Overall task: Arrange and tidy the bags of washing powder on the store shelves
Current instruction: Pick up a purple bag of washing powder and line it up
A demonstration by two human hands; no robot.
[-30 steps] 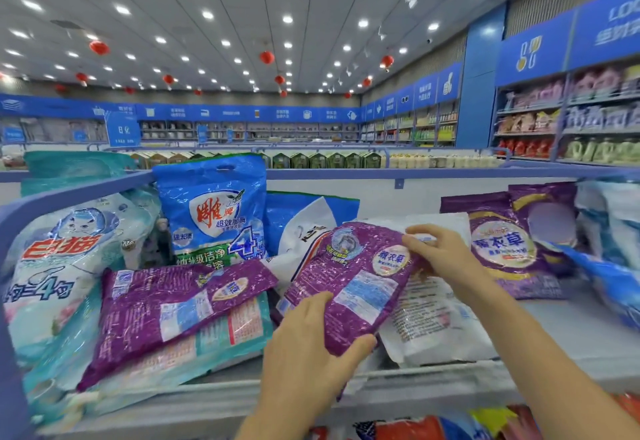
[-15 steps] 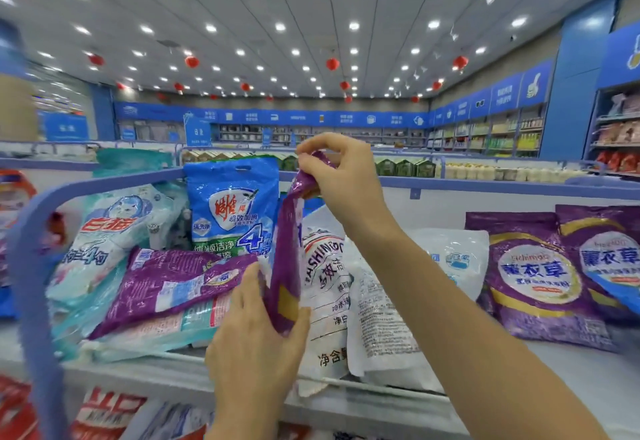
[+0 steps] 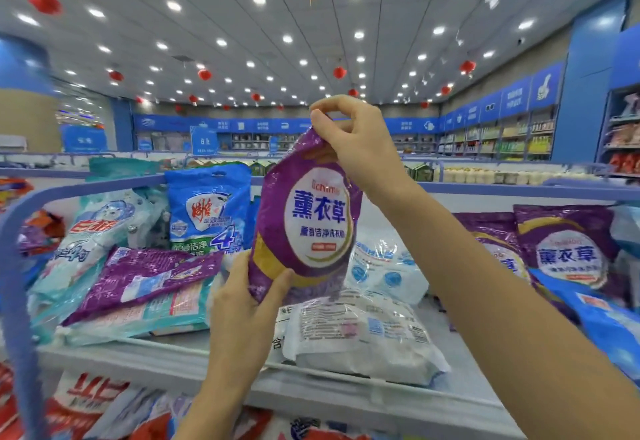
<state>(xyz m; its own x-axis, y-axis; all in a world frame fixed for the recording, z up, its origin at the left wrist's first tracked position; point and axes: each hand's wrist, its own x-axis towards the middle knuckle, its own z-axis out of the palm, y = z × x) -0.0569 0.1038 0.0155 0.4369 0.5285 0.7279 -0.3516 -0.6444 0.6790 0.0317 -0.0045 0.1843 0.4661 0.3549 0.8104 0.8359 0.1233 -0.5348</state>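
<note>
The right hand [image 3: 349, 141] pinches the purple lavender bag's [image 3: 304, 228] top edge, the left hand [image 3: 242, 301] grips its bottom; long axis upright, matching purple bags [image 3: 568, 252] probably rightward.

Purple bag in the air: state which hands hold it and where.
The right hand pinches the purple bag by its top edge; the left hand grips its bottom left corner.

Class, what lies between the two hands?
The purple bag, upright: the right hand pinches its top, the left hand grips its bottom. The head view shows it.
</note>
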